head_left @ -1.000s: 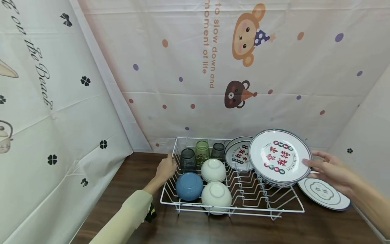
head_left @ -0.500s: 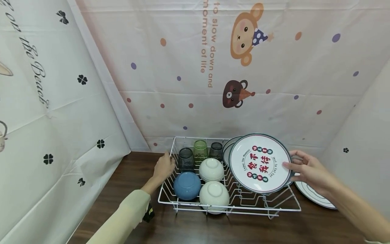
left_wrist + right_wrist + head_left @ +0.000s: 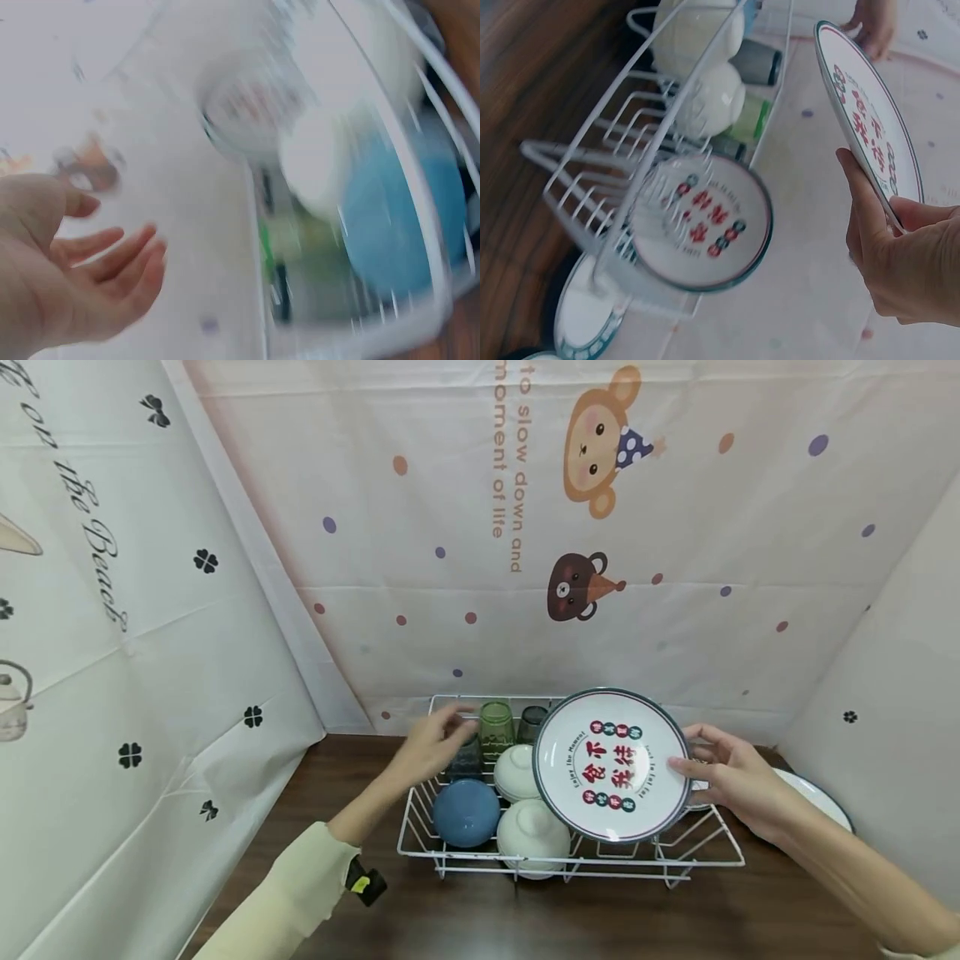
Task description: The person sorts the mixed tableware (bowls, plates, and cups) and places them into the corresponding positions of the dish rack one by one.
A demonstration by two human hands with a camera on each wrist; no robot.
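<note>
From the head view, the right hand (image 3: 738, 777) is gripping the plate (image 3: 611, 764) upright by its rim over the rack (image 3: 720, 852) at the desk's back edge, while the left hand (image 3: 435, 747), fingers loose and holding nothing, is hovering by the glasses (image 3: 497, 729). The left wrist view is showing that hand (image 3: 67, 285) spread open. In the right wrist view, the fingers (image 3: 866, 217) are pinching only the plate's (image 3: 870, 112) edge; it could be slipping onto the bowls (image 3: 709, 97).

Round white plate (image 3: 611, 764), dark rim, red Chinese characters and small coloured dots on face. Held upright on edge, face toward camera, above white wire dish rack (image 3: 678, 858), over its right half. Right hand (image 3: 738, 775) pinches plate's right rim, thumb on face, fingers (image 3: 859, 206) behind.
</note>
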